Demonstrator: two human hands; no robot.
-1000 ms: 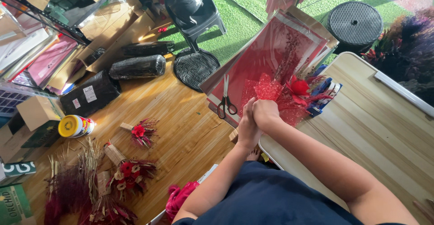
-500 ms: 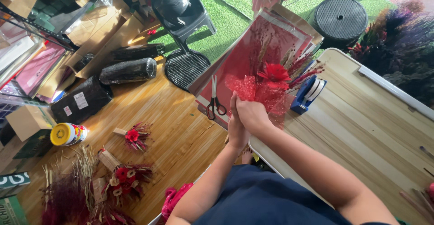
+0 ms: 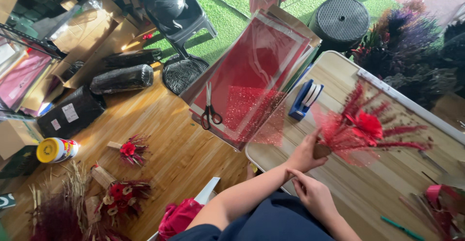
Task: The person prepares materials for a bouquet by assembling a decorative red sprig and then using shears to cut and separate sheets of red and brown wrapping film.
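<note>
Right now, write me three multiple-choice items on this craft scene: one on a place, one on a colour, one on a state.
1. Where do the scissors lie?
A. on the red wrapping sheets
B. on the green turf
C. in a cardboard box

2. What colour is the tape dispenser?
A. yellow
B. blue
C. black

3. What is the left hand doing?
A. resting flat on the table
B. cutting paper
C. holding the red bouquet by its stem end

Answers:
1 A, the scissors rest on the stack of red sheets.
2 B, its body is blue with a white roll.
3 C, its fingers close on the bouquet's base above the wooden table; the right hand is empty.
</note>
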